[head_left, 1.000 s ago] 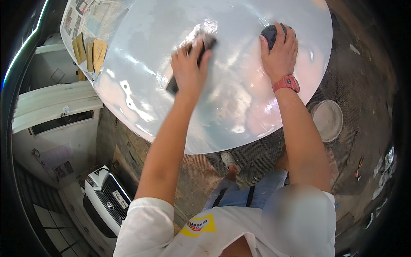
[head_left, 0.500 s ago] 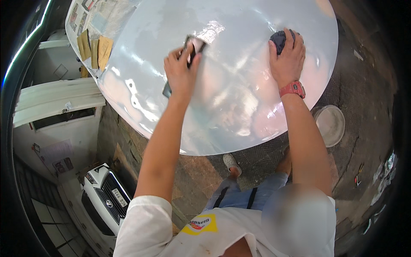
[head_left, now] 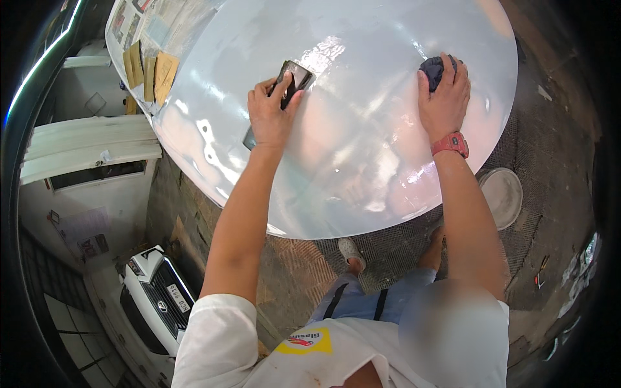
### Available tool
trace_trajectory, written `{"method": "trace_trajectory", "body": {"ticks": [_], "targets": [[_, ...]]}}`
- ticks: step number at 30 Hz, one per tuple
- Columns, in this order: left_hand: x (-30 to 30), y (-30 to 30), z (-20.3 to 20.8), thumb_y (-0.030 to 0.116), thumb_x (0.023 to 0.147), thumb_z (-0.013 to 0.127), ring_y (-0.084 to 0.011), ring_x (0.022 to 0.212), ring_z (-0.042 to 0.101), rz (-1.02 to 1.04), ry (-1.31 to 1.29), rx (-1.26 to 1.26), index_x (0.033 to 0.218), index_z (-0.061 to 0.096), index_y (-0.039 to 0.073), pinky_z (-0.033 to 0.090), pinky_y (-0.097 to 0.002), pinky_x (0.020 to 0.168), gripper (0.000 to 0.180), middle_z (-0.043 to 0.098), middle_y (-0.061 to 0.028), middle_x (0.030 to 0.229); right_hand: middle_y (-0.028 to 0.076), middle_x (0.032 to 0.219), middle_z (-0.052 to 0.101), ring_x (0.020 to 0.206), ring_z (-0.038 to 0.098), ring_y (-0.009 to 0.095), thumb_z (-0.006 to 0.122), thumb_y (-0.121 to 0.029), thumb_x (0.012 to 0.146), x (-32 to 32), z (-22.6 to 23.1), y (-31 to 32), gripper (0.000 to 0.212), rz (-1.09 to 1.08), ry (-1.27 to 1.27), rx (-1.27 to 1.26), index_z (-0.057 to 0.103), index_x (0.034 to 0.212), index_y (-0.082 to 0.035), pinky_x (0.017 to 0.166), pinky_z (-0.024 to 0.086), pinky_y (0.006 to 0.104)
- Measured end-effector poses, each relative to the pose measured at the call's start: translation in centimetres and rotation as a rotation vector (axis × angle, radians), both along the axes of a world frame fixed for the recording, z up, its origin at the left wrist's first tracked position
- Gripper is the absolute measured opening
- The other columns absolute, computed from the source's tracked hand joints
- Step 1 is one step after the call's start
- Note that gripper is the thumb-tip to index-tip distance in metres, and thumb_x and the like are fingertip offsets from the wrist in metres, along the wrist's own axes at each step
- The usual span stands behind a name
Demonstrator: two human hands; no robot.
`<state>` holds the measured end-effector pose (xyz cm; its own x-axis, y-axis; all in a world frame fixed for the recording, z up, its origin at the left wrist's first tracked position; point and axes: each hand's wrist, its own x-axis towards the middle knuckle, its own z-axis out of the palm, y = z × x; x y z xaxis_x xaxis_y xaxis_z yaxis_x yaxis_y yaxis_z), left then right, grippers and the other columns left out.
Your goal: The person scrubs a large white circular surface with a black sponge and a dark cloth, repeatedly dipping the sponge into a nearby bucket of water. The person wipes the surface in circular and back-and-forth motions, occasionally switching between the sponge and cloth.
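A broad, glossy, wet pale grey-white panel (head_left: 310, 207), rounded like a car hood, lies in front of me. My left hand (head_left: 268, 116) is closed around a long dark sanding block (head_left: 299, 72), pressed along the panel left of its middle. One end of the block sticks out past my fingertips and the other shows beside my wrist. Towards the panel's right side, my right hand (head_left: 445, 97) grips a bunched dark cloth (head_left: 432, 70) against the surface. The palm hides part of it. A red watch (head_left: 451, 145) is on my right wrist.
Brown folded sandpaper pieces (head_left: 165, 77) lie at the panel's far left, next to newspaper masking (head_left: 132, 26). A round pale basin (head_left: 501, 197) stands on the floor at right. A white car (head_left: 162, 297) is parked at lower left. Small tools (head_left: 541, 271) lie on the floor.
The view has shifted a little. The left hand and block, blurred before, now look sharper and sit slightly nearer me. The right hand appears slightly further right and nearer, still on the cloth.
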<state>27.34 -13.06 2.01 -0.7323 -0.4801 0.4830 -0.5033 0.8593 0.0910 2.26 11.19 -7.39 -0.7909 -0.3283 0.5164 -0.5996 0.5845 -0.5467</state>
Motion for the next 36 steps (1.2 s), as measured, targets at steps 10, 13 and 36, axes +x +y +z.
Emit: {"method": "trace_trajectory", "body": {"ticks": [10,13,36], "targets": [[9.8,1.7,-3.2,0.021,0.087,0.095,-0.0369,0.111,0.065,0.022,-0.018,-0.019,0.143,0.079,0.021,0.056,-0.0462,0.096,0.059,0.069,-0.0171,0.124,0.021,0.158,0.051,0.152,0.045,0.047,0.071,-0.044,0.105,-0.3,0.1,0.2,0.065,-0.009,0.032,0.007,0.053,0.158,-0.01,0.127,0.037,0.0605],[1.1,-3.2,1.0,0.024,0.094,0.09,-0.0365,0.112,0.064,-0.005,0.045,0.014,0.142,0.078,0.017,0.054,-0.0461,0.099,0.05,0.069,-0.0163,0.124,0.02,0.158,0.051,0.151,0.045,0.047,0.072,-0.043,0.105,0.0,0.5,-0.2,0.064,0.002,0.013,-0.002,0.054,0.157,-0.011,0.126,0.037,0.0606],[12.5,11.2,-6.3,0.035,0.08,0.099,-0.0326,0.108,0.067,-0.071,-0.053,0.069,0.14,0.08,0.029,0.054,-0.0451,0.095,0.063,0.072,-0.0123,0.121,0.021,0.157,0.05,0.15,0.045,0.047,0.073,-0.042,0.104,-0.4,0.0,0.4,0.065,-0.013,0.003,0.004,0.053,0.158,-0.012,0.125,0.037,0.0613]]}}
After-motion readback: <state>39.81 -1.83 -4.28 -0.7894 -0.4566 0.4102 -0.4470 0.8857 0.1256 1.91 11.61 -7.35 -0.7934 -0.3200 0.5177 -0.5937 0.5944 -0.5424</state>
